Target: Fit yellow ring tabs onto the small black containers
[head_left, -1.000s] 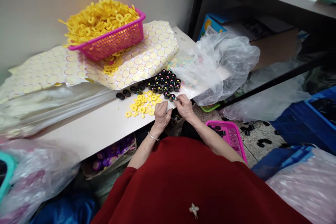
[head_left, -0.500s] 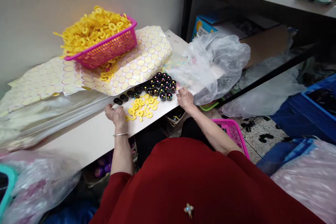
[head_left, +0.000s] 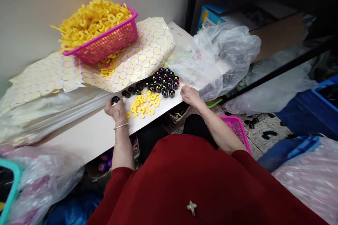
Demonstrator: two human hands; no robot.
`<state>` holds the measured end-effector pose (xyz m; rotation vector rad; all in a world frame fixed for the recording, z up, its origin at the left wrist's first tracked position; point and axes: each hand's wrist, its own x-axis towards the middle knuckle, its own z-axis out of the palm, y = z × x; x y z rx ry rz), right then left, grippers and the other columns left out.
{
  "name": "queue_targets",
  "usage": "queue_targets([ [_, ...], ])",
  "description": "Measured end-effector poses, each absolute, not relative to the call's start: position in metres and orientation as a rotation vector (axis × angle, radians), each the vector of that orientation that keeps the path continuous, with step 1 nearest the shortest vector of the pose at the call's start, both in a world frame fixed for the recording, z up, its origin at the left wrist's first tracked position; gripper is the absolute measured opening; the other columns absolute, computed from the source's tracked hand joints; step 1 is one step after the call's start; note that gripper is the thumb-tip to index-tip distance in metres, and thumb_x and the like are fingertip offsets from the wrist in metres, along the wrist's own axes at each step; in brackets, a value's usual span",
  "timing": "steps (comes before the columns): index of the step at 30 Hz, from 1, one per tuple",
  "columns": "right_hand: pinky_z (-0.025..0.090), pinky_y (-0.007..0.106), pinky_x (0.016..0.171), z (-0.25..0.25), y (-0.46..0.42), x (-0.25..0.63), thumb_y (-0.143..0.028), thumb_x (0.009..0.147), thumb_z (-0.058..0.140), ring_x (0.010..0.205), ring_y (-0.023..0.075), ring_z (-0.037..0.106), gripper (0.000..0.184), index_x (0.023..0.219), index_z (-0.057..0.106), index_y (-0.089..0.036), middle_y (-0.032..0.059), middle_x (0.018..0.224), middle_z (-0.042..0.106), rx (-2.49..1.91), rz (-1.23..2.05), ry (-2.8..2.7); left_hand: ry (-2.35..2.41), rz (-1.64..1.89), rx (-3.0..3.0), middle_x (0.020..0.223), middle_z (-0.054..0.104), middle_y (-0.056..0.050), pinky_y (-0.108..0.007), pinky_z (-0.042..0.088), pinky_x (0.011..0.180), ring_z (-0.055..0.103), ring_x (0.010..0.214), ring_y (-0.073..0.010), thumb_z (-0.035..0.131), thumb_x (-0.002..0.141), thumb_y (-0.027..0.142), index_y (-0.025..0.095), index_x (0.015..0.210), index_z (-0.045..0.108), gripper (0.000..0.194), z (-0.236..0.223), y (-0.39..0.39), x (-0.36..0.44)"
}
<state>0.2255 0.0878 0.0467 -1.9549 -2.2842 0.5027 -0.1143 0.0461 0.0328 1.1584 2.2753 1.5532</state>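
Note:
My left hand (head_left: 115, 109), with a bracelet at the wrist, is closed with its fingertips on a small black plastic piece (head_left: 115, 99) at the left end of a row of such pieces. My right hand (head_left: 190, 95) has its fingers pinched together by the table's front edge; what they hold, if anything, is too small to make out. Left of it stands a cluster of black round pieces (head_left: 164, 81), several with pink or yellow centres. Between my hands lie loose yellow rings with short stems (head_left: 142, 104) on the white tabletop (head_left: 87, 140).
A pink basket (head_left: 105, 44) heaped with yellow rings rests on sheets of round stickers (head_left: 148, 51). Crumpled clear plastic bags (head_left: 227, 56) lie to the right, beside a cardboard box (head_left: 277, 35). A pink basket (head_left: 236, 126) and black pieces (head_left: 269, 134) are on the floor.
My left fingertips have closed on the leftmost black piece, which now sits apart from its neighbour. My right hand stays pinched near the same spot. The view has shifted slightly.

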Motion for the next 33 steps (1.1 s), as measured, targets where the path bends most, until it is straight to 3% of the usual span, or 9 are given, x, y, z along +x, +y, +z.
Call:
queue_targets([
  [4,0.043,0.028,0.073,0.056,0.099,0.231,-0.022,0.084,0.049,0.093,0.0232,0.062,0.026,0.099,0.069,-0.016,0.0126,0.1,0.07,-2.072,0.647,-2.153,2.215,1.697,1.279,0.081,0.06,-0.001,-0.029,0.041,0.071,0.049,0.078,-0.0137,0.071,0.064,0.024,0.011,0.089,0.065,0.028,0.043,0.031,-0.067],
  [9,0.042,0.028,0.074,0.042,0.1,0.237,-0.023,0.083,0.049,0.091,0.0212,0.061,0.025,0.094,0.07,-0.016,0.0089,0.095,0.07,-1.908,0.646,-2.105,1.843,1.269,1.579,0.08,0.065,0.001,-0.032,0.048,0.075,0.057,0.077,-0.017,0.071,0.058,0.02,0.02,0.085,0.067,0.027,0.032,0.018,0.023],
  [13,0.04,0.029,0.07,0.029,0.091,0.237,-0.025,0.084,0.047,0.087,0.0205,0.059,0.024,0.09,0.069,-0.017,0.0084,0.098,0.065,-1.808,0.498,-2.14,1.837,1.136,1.705,0.073,0.063,0.0,-0.035,0.046,0.074,0.057,0.076,-0.0196,0.072,0.057,0.021,0.021,0.081,0.068,0.025,0.014,0.022,0.062],
  [23,0.042,0.026,0.071,0.033,0.054,0.214,-0.022,0.089,0.045,0.077,0.0157,0.054,0.019,0.081,0.062,-0.019,0.0039,0.083,0.056,-1.211,0.553,-2.066,1.734,1.261,1.851,0.082,0.067,-0.002,-0.033,0.045,0.076,0.056,0.079,-0.0192,0.068,0.067,0.027,0.022,0.089,0.067,0.022,-0.009,0.031,0.071],
  [33,0.032,0.027,0.065,0.051,0.05,0.2,-0.017,0.09,0.037,0.075,0.0169,0.05,0.029,0.084,0.065,-0.016,0.0077,0.087,0.058,-1.343,0.348,-2.476,1.739,1.178,1.847,0.083,0.066,-0.002,-0.032,0.044,0.076,0.055,0.08,-0.0187,0.059,0.068,0.018,0.021,0.086,0.067,0.02,-0.004,0.03,0.07],
])
